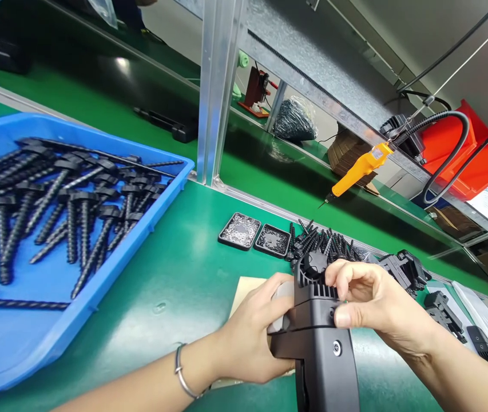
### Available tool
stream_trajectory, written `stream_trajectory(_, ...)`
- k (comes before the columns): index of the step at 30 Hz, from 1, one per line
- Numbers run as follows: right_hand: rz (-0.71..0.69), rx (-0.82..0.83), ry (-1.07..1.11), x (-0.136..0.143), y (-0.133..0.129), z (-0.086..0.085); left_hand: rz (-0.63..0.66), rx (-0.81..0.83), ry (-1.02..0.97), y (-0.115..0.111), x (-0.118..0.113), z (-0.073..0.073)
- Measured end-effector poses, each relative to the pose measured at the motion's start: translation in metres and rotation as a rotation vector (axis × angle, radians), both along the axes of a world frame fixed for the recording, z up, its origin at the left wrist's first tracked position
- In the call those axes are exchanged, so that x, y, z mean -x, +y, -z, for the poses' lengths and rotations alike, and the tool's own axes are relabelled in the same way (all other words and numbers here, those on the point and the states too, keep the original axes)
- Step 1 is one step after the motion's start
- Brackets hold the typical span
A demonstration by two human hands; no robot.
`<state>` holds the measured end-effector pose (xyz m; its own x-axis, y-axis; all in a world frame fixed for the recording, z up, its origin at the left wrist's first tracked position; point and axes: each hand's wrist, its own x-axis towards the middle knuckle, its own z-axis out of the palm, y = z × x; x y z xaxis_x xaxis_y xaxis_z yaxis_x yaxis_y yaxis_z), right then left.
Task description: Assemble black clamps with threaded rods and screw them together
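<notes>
Clock hours are read around the black housing, upright between my hands, its lower end cut off by the bottom edge of view. My left grip is clamped round its nine o'clock side; a grey rounded piece shows there, mostly covered by my fingers. My right grip, at three, has its thumb against the casing beside a small hole, forefinger curled above. Cannot tell whether it pinches anything; the gap is hidden. A bright screw head shows below.

Tan sheet on the green worktop, largely behind my left wrist and hand. Between nine and ten, a big blue tray, left end out of frame, holding a jumble of black spiral-stemmed pieces; overlaps defeat a count.

At ten to eleven, two shallow black trays side by side: the left one with tiny silvery bits, the right one with tiny dark bits, shapes too small to read. At twelve, a heap of spiral pieces, partly masked by the housing. At one, a yellow driver hangs, nose down. Farther, toward two, a red bin, contents unseen.
</notes>
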<state>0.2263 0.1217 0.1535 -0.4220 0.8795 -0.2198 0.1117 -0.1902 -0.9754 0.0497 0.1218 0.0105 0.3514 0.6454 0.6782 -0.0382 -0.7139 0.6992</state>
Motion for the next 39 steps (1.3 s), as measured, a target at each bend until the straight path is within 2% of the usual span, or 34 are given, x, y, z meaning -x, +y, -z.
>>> stream_trajectory(4,-0.028,-0.045,-0.06,0.002,0.0,0.001,-0.003,-0.004,-0.01,0.001,0.0,0.001)
stream_trajectory(10,0.002,0.028,0.044,0.004,0.001,0.003,0.001,0.001,-0.022,0.001,0.0,0.001)
stream_trajectory(18,-0.001,-0.022,0.034,0.008,-0.001,0.004,-0.046,0.016,0.032,-0.001,0.001,-0.001)
stream_trajectory(21,-0.035,0.023,0.019,0.0,0.0,-0.001,-0.047,0.016,0.023,-0.001,0.0,-0.003)
stream_trajectory(23,-0.072,-0.008,-0.046,-0.012,0.008,-0.006,-0.033,0.02,0.011,-0.001,0.001,-0.004)
stream_trajectory(24,-0.049,-0.082,-0.11,-0.019,0.016,-0.009,-0.024,0.025,0.004,-0.002,0.001,-0.004)
stream_trajectory(25,0.038,-0.198,-0.19,-0.026,0.028,-0.012,-0.015,0.035,-0.005,-0.002,0.001,-0.004)
stream_trajectory(26,0.185,-0.343,-0.27,-0.032,0.043,-0.014,-0.006,0.049,-0.014,-0.003,0.001,-0.004)
stream_trajectory(28,0.576,-0.619,-0.371,-0.04,0.081,-0.016,0.016,0.081,-0.042,-0.004,0.001,-0.003)
stream_trajectory(29,0.731,-0.705,-0.37,-0.042,0.103,-0.017,0.024,0.098,-0.057,-0.004,0.0,-0.003)
stream_trajectory(30,0.805,-0.74,-0.349,-0.041,0.126,-0.017,0.028,0.113,-0.072,-0.005,-0.001,-0.003)
stream_trajectory(32,0.816,-0.744,-0.282,-0.037,0.171,-0.017,0.033,0.144,-0.101,-0.006,-0.003,-0.003)
stream_trajectory(35,0.677,-0.681,-0.155,-0.025,0.22,-0.018,0.064,0.194,-0.14,-0.008,-0.005,-0.004)
stream_trajectory(37,0.587,-0.656,-0.065,-0.018,0.232,-0.017,0.082,0.221,-0.152,-0.009,-0.005,-0.005)
stream_trajectory(39,0.529,-0.671,0.025,-0.014,0.224,-0.011,0.076,0.227,-0.143,-0.009,-0.004,-0.005)
